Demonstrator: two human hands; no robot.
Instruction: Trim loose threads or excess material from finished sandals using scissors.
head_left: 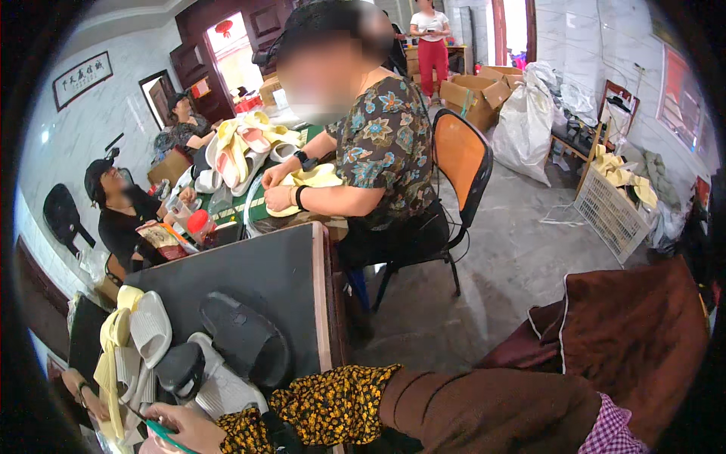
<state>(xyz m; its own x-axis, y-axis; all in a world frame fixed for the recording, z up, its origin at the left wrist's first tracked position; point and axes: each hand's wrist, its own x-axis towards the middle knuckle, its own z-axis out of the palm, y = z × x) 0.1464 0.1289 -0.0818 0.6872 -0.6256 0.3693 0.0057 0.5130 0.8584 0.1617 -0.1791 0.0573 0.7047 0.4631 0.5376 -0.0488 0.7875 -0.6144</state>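
Observation:
My right hand [195, 430], with a black and yellow floral oversleeve on the arm, is closed on a pair of green-handled scissors [165, 436] low at the left. Their dark blade points up and left towards a yellow strap [111, 371]. Beside it lie pale grey slippers [151, 327], partly over one another. A black slide [249, 333] and another black slipper [180, 371] rest near my sleeve. My left hand does not show. A bare hand with a bracelet [89, 397] at the left rim, near the strap, seems another person's; its fingers are partly hidden.
A dark tabletop [249, 261] has a pale edge. Beyond it a co-worker [386, 144] handles yellow pieces beside a heap of slippers [242, 151]. An orange-backed chair [463, 155], white sack [523, 136] and plastic crate [611, 216] stand right. Brown cloth [635, 340] hangs lower right.

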